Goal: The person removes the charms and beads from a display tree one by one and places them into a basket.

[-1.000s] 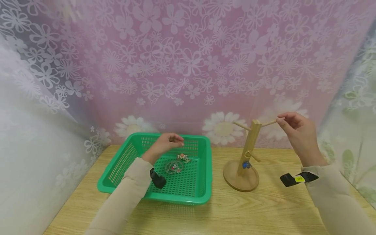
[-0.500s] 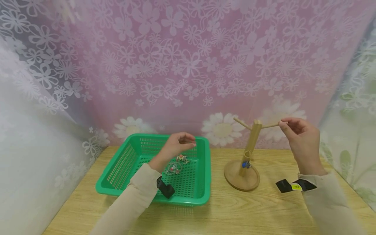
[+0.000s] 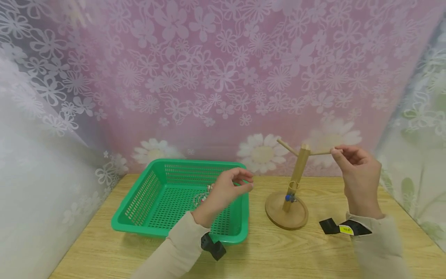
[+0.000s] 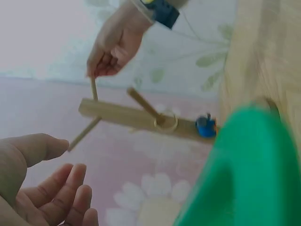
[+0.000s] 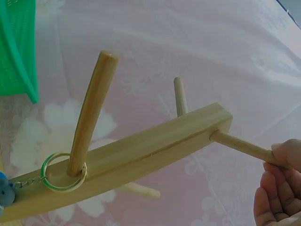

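Observation:
A wooden peg stand (image 3: 299,166) with a round base rises from the table. My right hand (image 3: 360,170) pinches the tip of its upper right peg (image 5: 242,145) between thumb and index finger. Over the green basket's right side hovers my left hand (image 3: 228,188), its fingers loosely bent and apart from the thumb, holding nothing. On a lower peg (image 5: 92,110) hangs a keychain: its metal ring (image 5: 44,172) loops the peg's foot, and a blue figure (image 4: 205,125) dangles below on a short chain.
The green plastic basket (image 3: 139,228) stands on the wooden table (image 3: 271,255), left of the stand. Small trinkets (image 3: 198,198) lie in it, partly hidden behind my left hand. A flowered curtain (image 3: 216,97) hangs close behind.
My left hand has moved right across the basket toward the stand. My right hand stays at the upper right peg's tip, slightly lower, and the stand has turned a little.

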The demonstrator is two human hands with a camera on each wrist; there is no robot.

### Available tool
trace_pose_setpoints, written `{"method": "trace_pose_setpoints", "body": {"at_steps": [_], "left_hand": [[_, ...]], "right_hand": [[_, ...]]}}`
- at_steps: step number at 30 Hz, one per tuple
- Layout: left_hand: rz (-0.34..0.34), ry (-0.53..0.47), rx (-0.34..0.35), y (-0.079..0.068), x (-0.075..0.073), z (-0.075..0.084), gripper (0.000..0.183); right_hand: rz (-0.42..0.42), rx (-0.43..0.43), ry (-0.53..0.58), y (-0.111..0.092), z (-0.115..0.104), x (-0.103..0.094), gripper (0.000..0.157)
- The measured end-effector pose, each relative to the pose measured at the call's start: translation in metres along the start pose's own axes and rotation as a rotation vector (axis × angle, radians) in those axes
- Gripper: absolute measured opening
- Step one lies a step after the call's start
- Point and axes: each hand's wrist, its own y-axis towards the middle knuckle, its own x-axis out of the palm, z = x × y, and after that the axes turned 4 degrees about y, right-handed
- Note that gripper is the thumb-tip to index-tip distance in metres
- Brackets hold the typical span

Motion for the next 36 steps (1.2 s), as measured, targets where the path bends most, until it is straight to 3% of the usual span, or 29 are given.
{"method": "trace_pose_setpoints", "body": {"at_steps": [7,12,22,30,36], "left_hand": [[-0.018,-0.102,0.000,-0.014,0.032,0.012,0.028],[-0.085,-0.118,0.004,-0.020,0.053,0.015,0.027],[-0.129,-0.237,-0.012,-0.016,0.095,-0.001,0.025],[-0.051,-0.266,-0.043,-0.013,0.127,-0.014,0.025],[0.063,-0.341,-0.109,-0.008,0.151,-0.021,0.026]], "right_hand": [[0.000,-0.050,0.081,-0.007,0.003,0.002,0.014],[-0.015,-0.081,0.117,-0.011,0.001,0.000,0.015],[0.002,-0.140,0.152,-0.016,0.000,-0.001,0.017],[0.015,-0.188,0.137,-0.017,0.001,-0.001,0.019],[0.023,-0.185,0.126,-0.017,0.002,-0.002,0.019]]}}
